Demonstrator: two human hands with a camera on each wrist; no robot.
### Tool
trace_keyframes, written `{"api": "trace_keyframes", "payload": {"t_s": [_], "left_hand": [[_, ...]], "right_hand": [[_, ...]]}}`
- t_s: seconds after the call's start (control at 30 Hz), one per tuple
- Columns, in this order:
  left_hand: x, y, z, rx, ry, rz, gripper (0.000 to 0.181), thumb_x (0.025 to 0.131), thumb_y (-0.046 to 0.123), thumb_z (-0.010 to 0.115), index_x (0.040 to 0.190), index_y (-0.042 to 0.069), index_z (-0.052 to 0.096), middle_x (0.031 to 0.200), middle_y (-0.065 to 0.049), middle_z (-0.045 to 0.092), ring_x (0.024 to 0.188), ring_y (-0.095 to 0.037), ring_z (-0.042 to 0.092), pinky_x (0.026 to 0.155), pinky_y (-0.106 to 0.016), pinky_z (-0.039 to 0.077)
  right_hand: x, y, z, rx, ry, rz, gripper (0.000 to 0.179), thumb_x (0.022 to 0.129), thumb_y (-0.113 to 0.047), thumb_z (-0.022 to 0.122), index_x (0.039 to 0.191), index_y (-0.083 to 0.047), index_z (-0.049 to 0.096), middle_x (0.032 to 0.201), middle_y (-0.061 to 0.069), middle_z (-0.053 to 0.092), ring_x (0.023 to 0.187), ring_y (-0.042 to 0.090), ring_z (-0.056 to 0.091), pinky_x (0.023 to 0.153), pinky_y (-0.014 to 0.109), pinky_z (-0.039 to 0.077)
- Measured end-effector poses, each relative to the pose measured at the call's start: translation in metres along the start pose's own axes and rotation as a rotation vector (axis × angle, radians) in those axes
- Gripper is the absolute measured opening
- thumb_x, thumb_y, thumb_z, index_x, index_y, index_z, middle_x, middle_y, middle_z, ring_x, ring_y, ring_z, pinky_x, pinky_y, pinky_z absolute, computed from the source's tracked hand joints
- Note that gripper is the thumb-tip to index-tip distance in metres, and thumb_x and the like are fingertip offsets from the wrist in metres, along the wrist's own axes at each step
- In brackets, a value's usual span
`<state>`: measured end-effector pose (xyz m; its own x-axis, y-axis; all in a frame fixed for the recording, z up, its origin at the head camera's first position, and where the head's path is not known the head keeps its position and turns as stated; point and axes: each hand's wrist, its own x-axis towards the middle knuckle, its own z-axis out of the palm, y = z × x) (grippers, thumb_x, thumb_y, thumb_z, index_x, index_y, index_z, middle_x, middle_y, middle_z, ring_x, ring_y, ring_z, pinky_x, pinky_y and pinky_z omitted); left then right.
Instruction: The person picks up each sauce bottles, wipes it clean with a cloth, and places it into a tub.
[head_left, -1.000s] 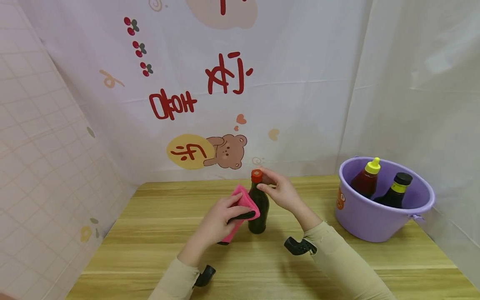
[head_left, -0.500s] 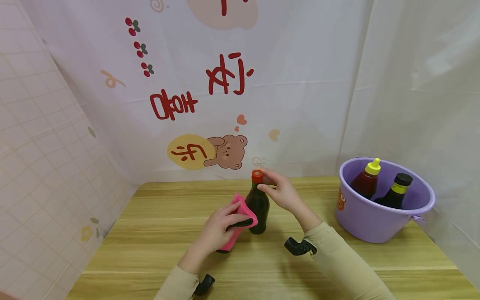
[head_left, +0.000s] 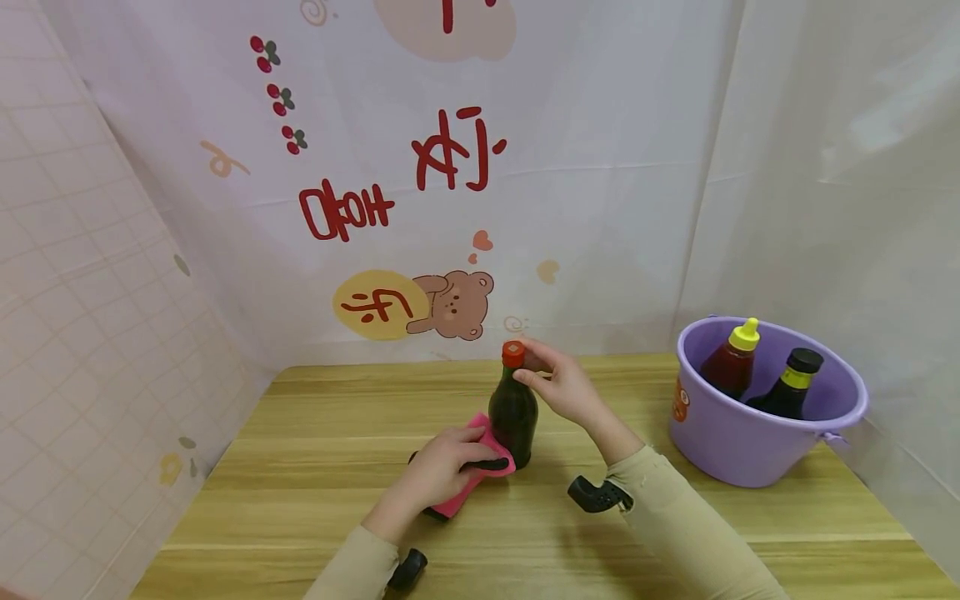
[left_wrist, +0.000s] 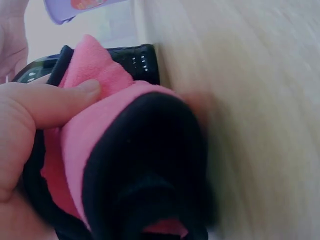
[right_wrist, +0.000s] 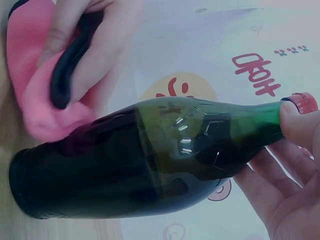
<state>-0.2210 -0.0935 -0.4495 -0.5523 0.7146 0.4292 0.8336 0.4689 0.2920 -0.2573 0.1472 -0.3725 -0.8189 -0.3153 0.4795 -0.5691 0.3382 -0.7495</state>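
Note:
A dark green glass bottle point(head_left: 513, 412) with a red cap point(head_left: 513, 353) stands upright on the wooden table. My right hand point(head_left: 562, 382) holds it by the neck, just under the cap; the right wrist view shows thumb and fingers around the neck point(right_wrist: 267, 117). In my left hand point(head_left: 442, 465) is a folded pink cloth point(head_left: 465, 492) with black edging, gripped between thumb and fingers. The cloth point(right_wrist: 55, 107) touches the lower side of the bottle in the right wrist view. Dark liquid fills the bottle's lower part.
On the table's right side stands a purple bucket point(head_left: 738, 450). Inside it are a bottle with a yellow nozzle cap point(head_left: 731, 367) and a black-capped bottle point(head_left: 787, 392). A white printed sheet point(head_left: 600, 208) hangs behind the table point(head_left: 337, 425).
My left hand has slid the cloth down the bottle's left side, from its shoulder to near its base. The right hand stays at the neck, and the bottle stands in about the same place.

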Motion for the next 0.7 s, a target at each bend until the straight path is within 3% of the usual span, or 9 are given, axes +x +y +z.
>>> {"api": "trace_keyframes", "payload": {"t_s": [0.13, 0.27, 0.4, 0.57, 0.7], "left_hand": [[0.003, 0.0, 0.002, 0.006, -0.038, 0.042, 0.026, 0.08, 0.0, 0.08, 0.1, 0.017, 0.077, 0.101, 0.002, 0.071, 0.105, -0.025, 0.066, 0.09, -0.037, 0.054], [0.006, -0.001, 0.002, 0.026, -0.089, 0.03, 0.028, 0.079, -0.002, 0.079, 0.099, 0.018, 0.077, 0.096, 0.006, 0.069, 0.093, -0.015, 0.065, 0.084, -0.028, 0.054], [0.007, -0.001, 0.0, 0.019, -0.131, -0.001, 0.032, 0.077, -0.005, 0.078, 0.1, 0.018, 0.077, 0.097, 0.009, 0.069, 0.094, -0.012, 0.064, 0.085, -0.026, 0.053], [0.005, -0.002, -0.004, 0.014, -0.142, -0.036, 0.037, 0.077, -0.008, 0.074, 0.101, 0.019, 0.076, 0.099, 0.009, 0.068, 0.094, -0.01, 0.063, 0.083, -0.024, 0.052], [0.0, -0.005, -0.011, 0.03, -0.131, -0.087, 0.034, 0.079, -0.005, 0.075, 0.104, 0.019, 0.076, 0.104, 0.007, 0.069, 0.104, -0.015, 0.065, 0.088, -0.03, 0.054]], "right_hand": [[0.0, 0.001, 0.0, -0.004, -0.007, -0.02, 0.048, 0.093, -0.004, 0.068, 0.139, 0.001, 0.054, 0.111, 0.016, 0.07, 0.099, 0.03, 0.068, 0.085, 0.045, 0.056], [0.0, 0.0, 0.0, 0.016, -0.017, -0.009, 0.049, 0.094, -0.005, 0.067, 0.141, 0.0, 0.052, 0.113, 0.016, 0.069, 0.101, 0.029, 0.066, 0.088, 0.047, 0.055], [0.001, -0.001, 0.002, 0.046, -0.013, -0.005, 0.052, 0.093, -0.008, 0.07, 0.141, -0.001, 0.052, 0.114, 0.015, 0.068, 0.103, 0.031, 0.065, 0.09, 0.049, 0.054], [0.002, -0.003, 0.006, 0.011, 0.05, -0.017, 0.056, 0.087, -0.011, 0.077, 0.138, -0.004, 0.056, 0.114, 0.015, 0.067, 0.104, 0.032, 0.065, 0.09, 0.052, 0.054], [0.002, -0.005, 0.007, -0.046, 0.121, -0.033, 0.053, 0.084, -0.009, 0.08, 0.133, -0.005, 0.061, 0.108, 0.013, 0.067, 0.095, 0.029, 0.067, 0.081, 0.046, 0.058]]}}
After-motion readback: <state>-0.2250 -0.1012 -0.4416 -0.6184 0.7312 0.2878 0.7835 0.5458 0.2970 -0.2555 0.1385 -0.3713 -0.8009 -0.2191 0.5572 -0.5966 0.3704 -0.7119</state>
